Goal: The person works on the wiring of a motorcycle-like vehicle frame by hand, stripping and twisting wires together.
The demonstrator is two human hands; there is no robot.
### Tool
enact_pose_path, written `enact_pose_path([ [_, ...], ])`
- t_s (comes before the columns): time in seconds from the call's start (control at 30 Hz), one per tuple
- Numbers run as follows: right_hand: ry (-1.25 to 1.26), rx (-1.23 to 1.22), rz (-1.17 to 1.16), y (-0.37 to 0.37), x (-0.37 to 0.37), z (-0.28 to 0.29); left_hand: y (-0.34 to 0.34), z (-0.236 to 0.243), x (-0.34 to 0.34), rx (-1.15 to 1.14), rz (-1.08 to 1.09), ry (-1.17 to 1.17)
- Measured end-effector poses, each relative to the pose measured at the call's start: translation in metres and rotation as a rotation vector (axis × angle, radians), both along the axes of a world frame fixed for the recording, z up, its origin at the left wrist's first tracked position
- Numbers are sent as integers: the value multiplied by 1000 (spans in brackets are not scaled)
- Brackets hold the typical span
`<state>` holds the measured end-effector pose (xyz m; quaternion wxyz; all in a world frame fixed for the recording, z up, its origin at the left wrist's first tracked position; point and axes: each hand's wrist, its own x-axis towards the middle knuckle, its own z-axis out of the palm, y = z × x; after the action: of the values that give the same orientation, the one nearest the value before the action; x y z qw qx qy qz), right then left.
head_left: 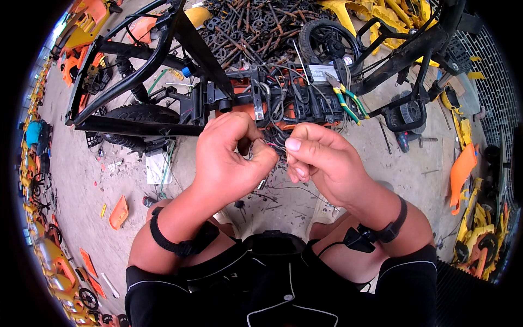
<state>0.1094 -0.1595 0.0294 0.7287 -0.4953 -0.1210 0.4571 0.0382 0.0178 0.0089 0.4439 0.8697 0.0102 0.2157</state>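
Observation:
My left hand is closed, with thumb and fingertips pinching thin electrical wires. Opposite it, my right hand grips the same wires between thumb and forefinger, its other fingers curled. A short stretch of wire, partly reddish, spans the small gap between the hands. Just beyond lies a dark bundle of cables on a black and orange vehicle frame deck. Pliers with green and yellow handles rest at its right, by a silver box. My fingers hide the wire ends.
Black frame tubes rise at left and a thick black tube at right. A wheel and a heap of rusty metal parts lie behind. Orange panels and yellow panels line the right side.

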Motion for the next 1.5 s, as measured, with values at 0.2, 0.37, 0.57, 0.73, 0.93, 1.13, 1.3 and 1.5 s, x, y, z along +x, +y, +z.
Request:
enact_pose_path([
  [0.2,-218,202,-146,-31,9,23,83,-8,9,-211,282,-54],
  [0.37,-101,55,-227,-24,18,16,52,1,-3,-334,193,-81],
  [0.57,-81,68,-121,-20,18,4,10,13,1,23,-132,-148],
  [0.73,-104,46,-83,-21,19,2,2,8,-1,81,-174,-141],
  [0.93,-102,6,2,-16,18,-5,1,4,3,107,-158,-144],
  [1.13,-71,34,22,-11,19,-12,6,4,2,151,-231,-115],
  [1.3,-58,26,18,-9,20,-12,11,-2,3,209,-228,-174],
  [1.5,-117,34,39,-8,17,-15,9,4,1,99,-235,-102],
])
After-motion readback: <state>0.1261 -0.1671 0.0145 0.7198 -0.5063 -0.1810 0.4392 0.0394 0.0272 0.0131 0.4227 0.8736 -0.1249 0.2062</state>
